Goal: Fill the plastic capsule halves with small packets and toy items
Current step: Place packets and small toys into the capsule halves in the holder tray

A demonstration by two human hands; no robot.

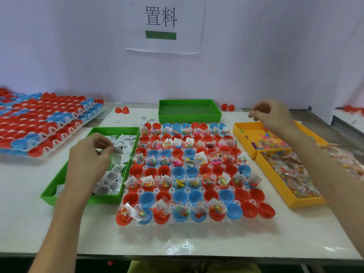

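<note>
Work surface: white table [197, 239], running from the lower edge of the frame to a pale wall.
Capsule holder: white pegged tray [157, 191], centre of frame, with rows of red capsule halves [136, 170] and blue capsule halves [178, 171] sitting open side up.
Contents loaded: clear bead packets, white slips and small coloured toys stand in the cups of every second row, including most of the nearest row.
Left supply: green tray [102, 200], touching the holder's left side, carrying loose white packets [110, 186].
Left hand [89, 154]: over the green tray, fingertips pinching one white packet [118, 151].
Right supply, far: yellow tray [239, 134], centre right, holding toy items [266, 143].
Right supply, near: second yellow tray [275, 184], just below the first, filled with bead packets [291, 174].
Right hand [272, 115]: above the far yellow tray, fingers curled with the tips drawn together; it may be pinching something small, but I cannot tell.
Rear: another green tray [189, 100], just behind the holder.
Upper left of frame: stacked holders [45, 119] loaded with red and blue halves.
Loose pieces: two red halves [122, 110] left of the rear tray.
Wall: paper sign [163, 24], top centre, printed 置料.
</note>
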